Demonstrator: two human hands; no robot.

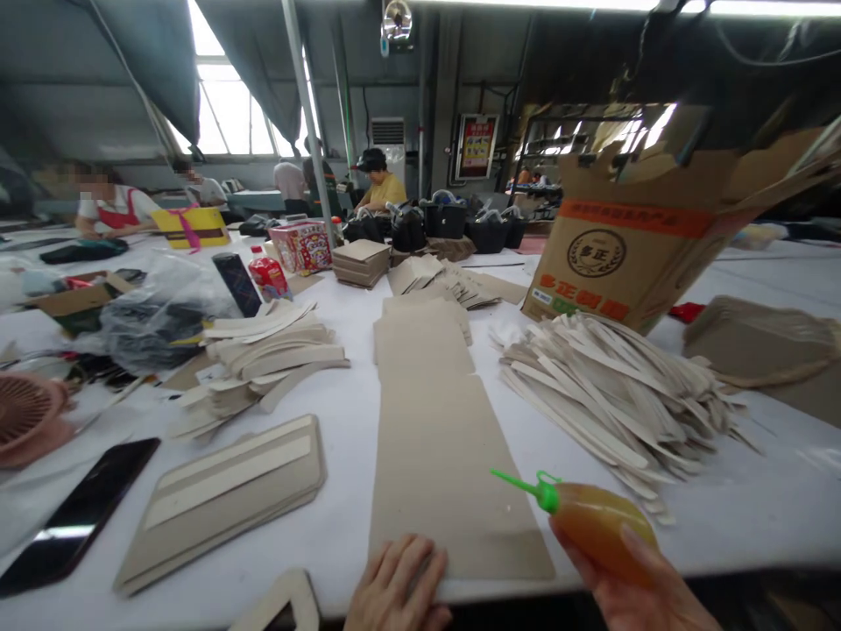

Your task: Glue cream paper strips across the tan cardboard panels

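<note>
My right hand [621, 583] is wrapped round a glue bottle [601, 526] of amber liquid, its green nozzle pointing left over a long grey-brown cardboard sheet [440, 447]. On the near left edge of that sheet rests my left hand [398, 583], fingers laid out flat with nothing in them. More cardboard sheets [420, 324] continue away from me in line with the near one. Left of my left hand lies a stack of cardboard panels [229, 491] with pale strips on top. A cardboard piece with a cut-out [286, 600] sits at the near edge, partly out of view.
Cardboard strips lie in a left pile [269, 350] and a right pile [611, 386]. Behind the right pile stands a tall carton [604, 254]. A phone [79, 513] and a pink fan [30, 416] are at far left. Several people work at the back.
</note>
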